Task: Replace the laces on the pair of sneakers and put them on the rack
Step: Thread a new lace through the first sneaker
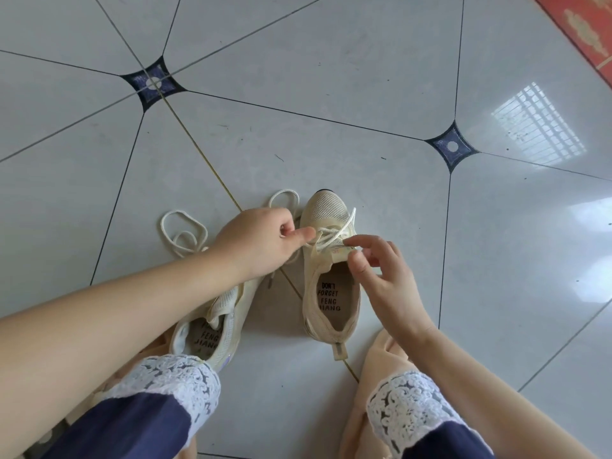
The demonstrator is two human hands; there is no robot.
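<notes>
Two cream sneakers stand on the tiled floor. The right sneaker [331,293] points away from me and has a cream lace [334,230] threaded across its front eyelets. My left hand [261,240] pinches that lace at the shoe's left side. My right hand [377,270] pinches the tongue of the right sneaker between thumb and forefinger. The left sneaker [218,326] lies partly under my left forearm, with its tongue flopped out. A loose cream lace [185,233] curls on the floor to the left, behind my left hand.
Glossy grey floor tiles [331,111] with dark diamond insets spread all around the shoes. A red patterned mat [583,24] lies at the top right corner. My knees, in navy fabric with white lace trim [172,385], frame the bottom of the view.
</notes>
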